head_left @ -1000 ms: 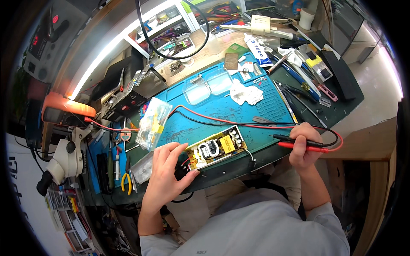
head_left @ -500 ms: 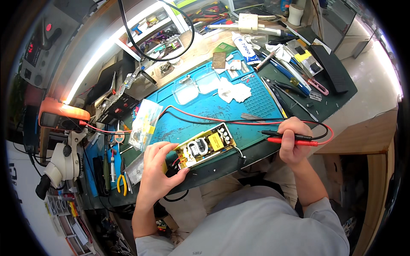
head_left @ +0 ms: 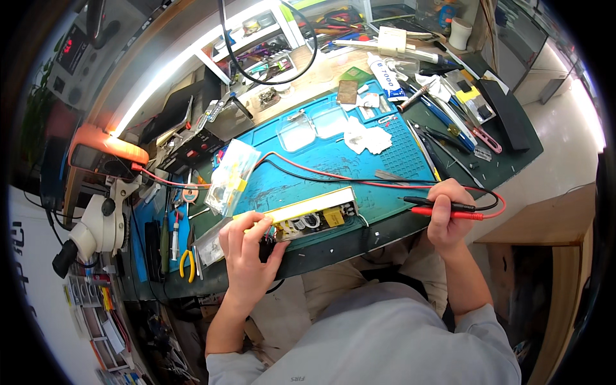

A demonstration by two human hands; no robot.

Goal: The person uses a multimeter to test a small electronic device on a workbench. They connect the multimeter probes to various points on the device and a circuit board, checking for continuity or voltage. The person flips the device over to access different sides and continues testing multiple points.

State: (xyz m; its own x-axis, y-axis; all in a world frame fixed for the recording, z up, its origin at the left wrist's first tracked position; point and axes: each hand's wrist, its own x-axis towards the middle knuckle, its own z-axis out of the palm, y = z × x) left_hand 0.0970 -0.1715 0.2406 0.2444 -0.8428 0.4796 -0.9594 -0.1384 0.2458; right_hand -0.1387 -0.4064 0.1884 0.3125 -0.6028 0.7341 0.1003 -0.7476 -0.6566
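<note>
My left fingers (head_left: 239, 226) hold the left end of the opened electronics case (head_left: 307, 206), tilted toward me near the worktop's (head_left: 321, 251) front edge; my right fingers (head_left: 449, 190) grip the black probe (head_left: 459, 207) and red probe (head_left: 464, 215) together. Beyond lies a blue mat (head_left: 292, 186).

This is an electronics repair workshop: orange multimeter (head_left: 104, 151), test probes (head_left: 473, 216), blue work mat (head_left: 298, 186), yellow-handled pliers (head_left: 192, 265).

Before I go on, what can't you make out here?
In the head view:
- Circuit board: far side hidden by its case.
- Case's left end: partly covered by the left hand.
- Red probe: grip partly covered by the right hand.
- Multimeter: reading unclear, screen dark and small.
</note>
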